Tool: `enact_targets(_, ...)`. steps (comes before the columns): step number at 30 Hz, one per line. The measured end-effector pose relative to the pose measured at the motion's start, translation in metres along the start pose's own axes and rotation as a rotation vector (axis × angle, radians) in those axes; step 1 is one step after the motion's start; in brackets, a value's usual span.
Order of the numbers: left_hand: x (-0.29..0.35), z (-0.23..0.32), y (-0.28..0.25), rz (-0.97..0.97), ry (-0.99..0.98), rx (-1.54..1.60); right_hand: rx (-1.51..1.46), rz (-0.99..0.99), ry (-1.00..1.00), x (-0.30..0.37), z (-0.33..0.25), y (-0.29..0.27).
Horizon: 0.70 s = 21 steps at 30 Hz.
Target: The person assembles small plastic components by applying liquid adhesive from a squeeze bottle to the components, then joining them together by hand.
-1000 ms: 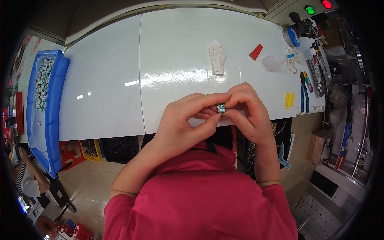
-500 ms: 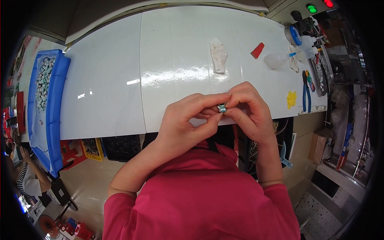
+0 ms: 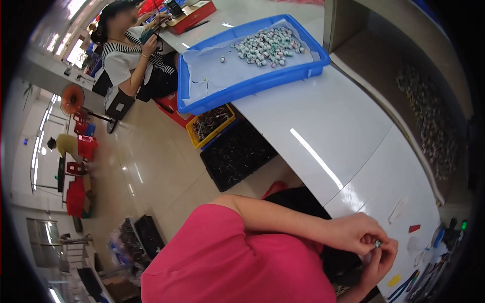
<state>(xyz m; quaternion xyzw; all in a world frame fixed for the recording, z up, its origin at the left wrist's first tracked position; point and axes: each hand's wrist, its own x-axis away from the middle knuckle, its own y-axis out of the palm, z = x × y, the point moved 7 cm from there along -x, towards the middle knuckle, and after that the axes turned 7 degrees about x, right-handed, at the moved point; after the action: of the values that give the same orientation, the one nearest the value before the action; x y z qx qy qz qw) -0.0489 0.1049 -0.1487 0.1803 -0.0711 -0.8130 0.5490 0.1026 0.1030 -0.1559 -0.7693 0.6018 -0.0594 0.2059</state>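
Observation:
At the lower right, my left hand (image 3: 357, 233) and my right hand (image 3: 380, 265) meet over the near edge of the table. Between their fingertips is a small green-and-white round piece (image 3: 377, 244), mostly covered by the fingers. Both hands are closed in a pinch on it. A blue tray (image 3: 252, 87), lined with white sheet, stands at the far end of the table. Many similar small round pieces (image 3: 268, 46) are heaped in it, and one lies apart on the liner.
Near my hands lie a white cloth (image 3: 399, 209), a red piece (image 3: 414, 229), a yellow piece (image 3: 394, 280) and pliers (image 3: 404, 287). Below the table edge are a yellow bin (image 3: 194, 135) and a black tray (image 3: 237, 154). A co-worker (image 3: 126, 65) sits beyond the blue tray.
My view has swung left, so the blue tray now shows at the upper middle and my hands at the lower right. Both hands still pinch the small piece.

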Motion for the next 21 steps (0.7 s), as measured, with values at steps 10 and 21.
enact_targets(10, -0.008, -0.002, 0.006, 0.023, -0.130, 0.075, 0.007, 0.003, 0.103, -0.005, -0.008, -0.010)
enact_targets(21, -0.043, -0.006, 0.024, -0.011, -0.127, 0.070, 0.089, -0.016, 0.142, -0.025, -0.004, -0.048)
